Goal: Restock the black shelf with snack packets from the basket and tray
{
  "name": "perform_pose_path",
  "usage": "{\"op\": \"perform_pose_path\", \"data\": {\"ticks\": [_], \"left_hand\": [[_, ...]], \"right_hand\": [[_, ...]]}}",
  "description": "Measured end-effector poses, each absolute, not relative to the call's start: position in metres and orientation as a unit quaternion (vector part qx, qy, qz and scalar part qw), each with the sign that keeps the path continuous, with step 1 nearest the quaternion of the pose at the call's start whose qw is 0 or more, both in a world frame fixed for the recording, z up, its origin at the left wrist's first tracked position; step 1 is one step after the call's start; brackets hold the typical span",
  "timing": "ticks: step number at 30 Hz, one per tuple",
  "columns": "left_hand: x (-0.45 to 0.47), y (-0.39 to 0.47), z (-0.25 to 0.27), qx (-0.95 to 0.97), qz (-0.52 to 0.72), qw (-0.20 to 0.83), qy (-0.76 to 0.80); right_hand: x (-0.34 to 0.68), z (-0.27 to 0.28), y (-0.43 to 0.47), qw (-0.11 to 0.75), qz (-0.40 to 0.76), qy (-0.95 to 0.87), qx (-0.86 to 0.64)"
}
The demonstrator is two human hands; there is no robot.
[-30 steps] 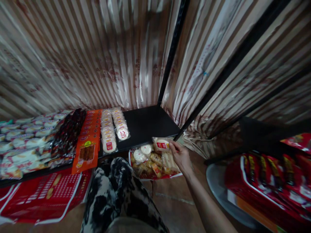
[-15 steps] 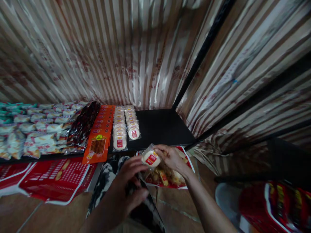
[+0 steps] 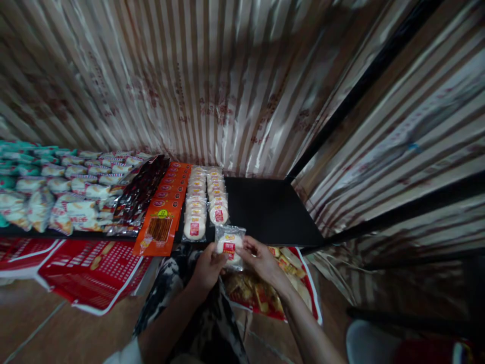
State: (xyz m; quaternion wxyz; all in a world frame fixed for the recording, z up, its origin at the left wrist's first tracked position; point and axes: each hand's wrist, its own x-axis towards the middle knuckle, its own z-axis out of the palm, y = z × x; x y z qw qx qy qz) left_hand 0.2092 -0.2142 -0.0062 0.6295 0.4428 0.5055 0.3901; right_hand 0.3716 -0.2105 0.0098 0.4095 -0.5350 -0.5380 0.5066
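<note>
Left hand (image 3: 206,270) and right hand (image 3: 264,262) together grip one clear-wrapped round white snack (image 3: 229,246), near two rows of similar packets (image 3: 196,210) on one black shelf (image 3: 265,210).

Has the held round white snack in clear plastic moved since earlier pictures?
Yes: the snack has moved left, away from the front right corner of the flat black shelf.

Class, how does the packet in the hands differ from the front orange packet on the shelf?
The held packet is clear, showing a round white piece; the orange packet shows brown strips on orange. The held packet is in the left hand and right hand; the orange packet lies on the shelf, overhanging its edge. Both bear printing.
</note>
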Motion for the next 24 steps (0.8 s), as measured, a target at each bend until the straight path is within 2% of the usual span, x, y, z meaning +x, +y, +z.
{"op": "perform_pose_path", "data": {"ticks": [3, 7, 12, 17, 24], "left_hand": [[0.215, -0.202, -0.015, 0.431, 0.386, 0.629, 0.52], [0.219, -0.195, -0.036, 0.441, 0.435, 0.545, 0.565], [0.215, -0.196, -0.051, 0.61, 0.44, 0.358, 0.553], [0.215, -0.192, -0.051, 0.745, 0.356, 0.217, 0.521], [0.222, -0.181, -0.052, 0.793, 0.253, 0.156, 0.532]], "right_hand": [[0.369, -0.007, -0.202, 0.44, 0.534, -0.501, -0.52], [0.37, -0.032, -0.176, 0.465, 0.467, -0.496, -0.566], [0.365, -0.054, -0.142, 0.415, 0.362, -0.554, -0.624], [0.36, -0.059, -0.123, 0.356, 0.255, -0.592, -0.676], [0.357, -0.058, -0.119, 0.313, 0.203, -0.607, -0.702]]}}
